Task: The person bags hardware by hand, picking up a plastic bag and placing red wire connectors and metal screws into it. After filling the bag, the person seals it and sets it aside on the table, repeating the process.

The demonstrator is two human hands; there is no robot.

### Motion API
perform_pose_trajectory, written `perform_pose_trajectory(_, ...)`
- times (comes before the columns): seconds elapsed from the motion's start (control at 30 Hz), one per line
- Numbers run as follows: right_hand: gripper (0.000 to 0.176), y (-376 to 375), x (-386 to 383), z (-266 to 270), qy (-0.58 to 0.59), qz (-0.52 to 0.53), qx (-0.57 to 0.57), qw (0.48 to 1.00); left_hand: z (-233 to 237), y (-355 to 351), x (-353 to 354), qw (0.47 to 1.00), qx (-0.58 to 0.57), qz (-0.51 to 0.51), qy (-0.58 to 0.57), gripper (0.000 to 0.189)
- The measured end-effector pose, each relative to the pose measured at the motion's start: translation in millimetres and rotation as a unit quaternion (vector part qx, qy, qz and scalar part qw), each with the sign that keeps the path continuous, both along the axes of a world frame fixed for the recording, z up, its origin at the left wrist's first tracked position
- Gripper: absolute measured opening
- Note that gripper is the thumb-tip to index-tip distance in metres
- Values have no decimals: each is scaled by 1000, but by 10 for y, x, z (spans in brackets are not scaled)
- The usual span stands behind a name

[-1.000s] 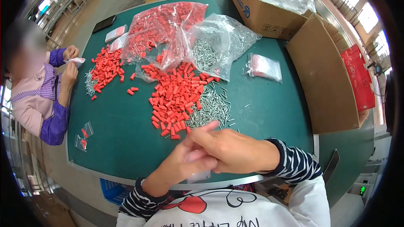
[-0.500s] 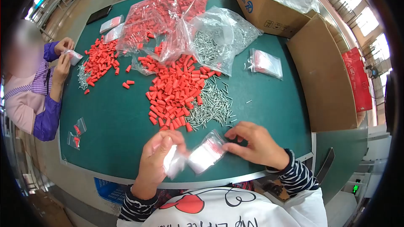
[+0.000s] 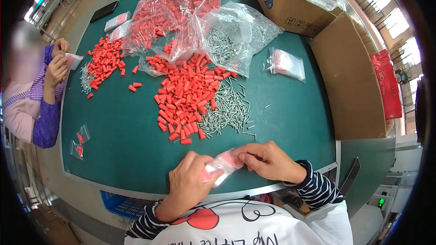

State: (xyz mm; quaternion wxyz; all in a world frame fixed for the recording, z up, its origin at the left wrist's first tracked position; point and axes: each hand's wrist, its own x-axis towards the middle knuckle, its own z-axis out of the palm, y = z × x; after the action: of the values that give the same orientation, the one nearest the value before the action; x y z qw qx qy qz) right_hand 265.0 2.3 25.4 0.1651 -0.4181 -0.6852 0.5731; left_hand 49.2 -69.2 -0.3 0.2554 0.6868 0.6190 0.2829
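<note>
Small clear zip bags (image 3: 223, 167) with pale red edges lie together near the front of the table, between my hands. My left hand (image 3: 188, 179) is closed on their left end, thumb on top. At the upper right end, my right hand (image 3: 268, 161) pinches the edge of the bags, with its fingertips pressed together. How many bags each hand grips is hidden. Just beyond lie a heap of red plastic caps (image 3: 186, 95) and a heap of silver screws (image 3: 227, 109).
Large clear bags of red caps (image 3: 181, 9) and screws (image 3: 222, 45) lie at the back. Cardboard boxes (image 3: 349, 81) stand on the right, near a stack of zip bags (image 3: 288, 65). At left, a co-worker's hands (image 3: 59, 63) hold a small bag; filled bags (image 3: 77, 149) lie nearby.
My left hand has brought its bag rightward against the other bags and turned over it. My right hand has closed from apart into a pinch on their edge.
</note>
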Motion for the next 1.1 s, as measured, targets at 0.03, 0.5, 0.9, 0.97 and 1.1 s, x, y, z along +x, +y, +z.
perform_pose_trajectory(0.03,17,12,13,-58,-5,13,30,999,-7,-20,7,1000,2,0,0,37)
perform_pose_trajectory(0.5,17,-81,-139,-44,-68,91,218,969,-77,-98,-21,999,25,-27,-33,35)
perform_pose_trajectory(0.9,18,-245,-194,-46,-117,89,295,944,-121,-118,-41,995,59,-70,-27,42)
perform_pose_trajectory(0.97,16,-207,-169,-56,-97,91,294,947,-76,-111,-39,996,49,-78,-6,44)
perform_pose_trajectory(1.1,13,-154,-105,-58,-13,37,186,982,-49,-111,-37,996,24,-84,3,42)
